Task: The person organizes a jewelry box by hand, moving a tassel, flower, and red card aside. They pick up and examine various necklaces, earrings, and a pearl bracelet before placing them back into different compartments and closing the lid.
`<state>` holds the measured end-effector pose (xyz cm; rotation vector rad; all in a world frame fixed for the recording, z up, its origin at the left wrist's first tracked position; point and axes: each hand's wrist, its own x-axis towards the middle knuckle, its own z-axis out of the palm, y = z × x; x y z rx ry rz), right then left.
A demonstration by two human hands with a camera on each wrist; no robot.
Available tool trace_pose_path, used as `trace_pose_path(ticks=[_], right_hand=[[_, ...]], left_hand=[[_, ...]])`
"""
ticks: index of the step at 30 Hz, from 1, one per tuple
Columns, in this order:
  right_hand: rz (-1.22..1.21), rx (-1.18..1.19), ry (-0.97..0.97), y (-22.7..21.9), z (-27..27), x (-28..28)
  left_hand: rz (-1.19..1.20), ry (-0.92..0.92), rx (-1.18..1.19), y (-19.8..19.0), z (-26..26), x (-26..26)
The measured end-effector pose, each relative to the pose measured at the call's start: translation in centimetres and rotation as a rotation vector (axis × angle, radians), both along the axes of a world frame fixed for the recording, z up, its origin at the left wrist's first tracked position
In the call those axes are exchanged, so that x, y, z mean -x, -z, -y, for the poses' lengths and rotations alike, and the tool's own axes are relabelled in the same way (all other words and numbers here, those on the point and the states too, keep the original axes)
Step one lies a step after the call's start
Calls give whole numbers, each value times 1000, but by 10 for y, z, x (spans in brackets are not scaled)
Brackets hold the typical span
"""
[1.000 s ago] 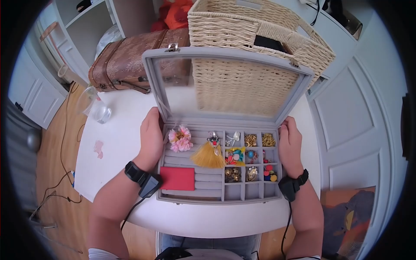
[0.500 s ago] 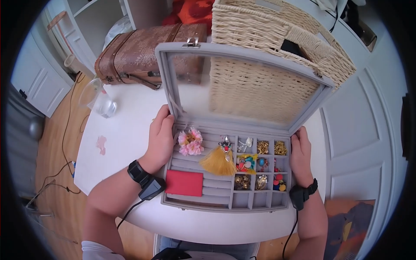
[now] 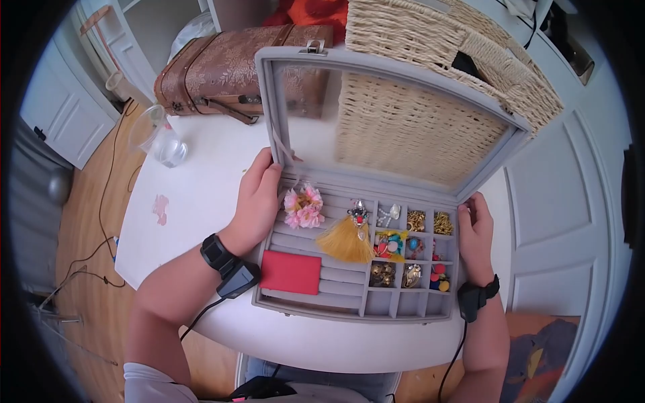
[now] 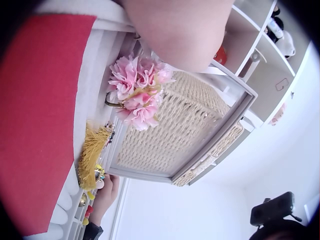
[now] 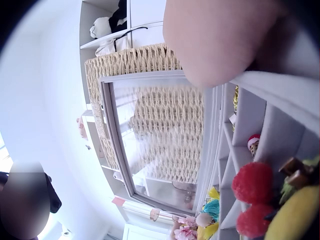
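In the head view, a grey jewellery box (image 3: 329, 308) lies on the table with its clear-windowed lid (image 3: 396, 134) raised. The left hand (image 3: 254, 201) grips its left side by the back corner. At the right back corner, the right hand (image 3: 476, 238) holds the other side. Some fingers of both hands are hidden. Inside, a pink flower piece (image 3: 304, 207), a yellow tassel (image 3: 346, 240) and a red card (image 3: 290, 272) rest on padded rolls. Small compartments hold gold chains (image 3: 442, 223), brooches and red pompoms (image 5: 253, 183); some front ones are bare.
Behind the lid stands a woven basket (image 3: 403, 27), with a brown patterned suitcase (image 3: 235, 70) to its left. A clear plastic cup (image 3: 169, 149) lies tipped on the white table (image 3: 201, 161) at the left. Black cables run from both wrists.
The head view has shifted, so the box and both hands appear farther right and slightly turned. Both hands keep their hold on the box sides, and the lid stays raised.
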<state>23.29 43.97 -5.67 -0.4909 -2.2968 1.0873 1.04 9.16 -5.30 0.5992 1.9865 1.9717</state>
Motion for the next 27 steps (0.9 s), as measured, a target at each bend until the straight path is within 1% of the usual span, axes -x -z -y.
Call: trace_pose_path(ticks=[1, 2, 4, 5, 7, 8, 10, 13, 15, 17, 18, 20, 21, 23, 25, 27], right_hand=[[51, 33, 9, -2, -1, -2], [52, 32, 9, -2, 0, -2], [77, 32, 29, -6, 3, -3], [69, 24, 29, -9, 6, -2], [17, 98, 26, -12, 12, 0], [27, 85, 27, -11, 11, -1], [2, 81, 24, -12, 11, -1], [-35, 104, 49, -7, 14, -4], [-63, 111, 71, -3, 13, -10], [-76, 237, 109, -1, 5, -9], [-80, 233, 106, 2, 4, -9], [-142, 228, 67, 5, 4, -10], [-154, 221, 66, 3, 6, -10], [-187, 304, 39, 1, 11, -10], [-190, 312, 54, 0, 9, -10], [-161, 284, 99, -1, 11, -10]], left_hand=[[-16, -18, 0, -2, -1, -1], [-15, -18, -1, -1, -2, -2], [-98, -48, -14, 1, -4, -2], [-105, -48, -22, 1, -5, -2], [-119, -73, -26, 0, -7, -3], [-125, -73, -32, -2, -6, -4], [-65, -7, 71, -4, 1, -2], [-112, 42, 145, -6, 3, 4], [-96, 49, 133, -2, 4, 3], [-141, 27, 124, 2, 4, 5], [-146, 24, 119, 1, 4, 4], [-46, -3, 176, -1, 6, 4], [-58, -3, 169, 2, 6, 5], [-259, -84, 138, 13, 4, 8], [-286, -104, 123, 15, -1, 7], [-256, -144, 55, 18, -4, 5]])
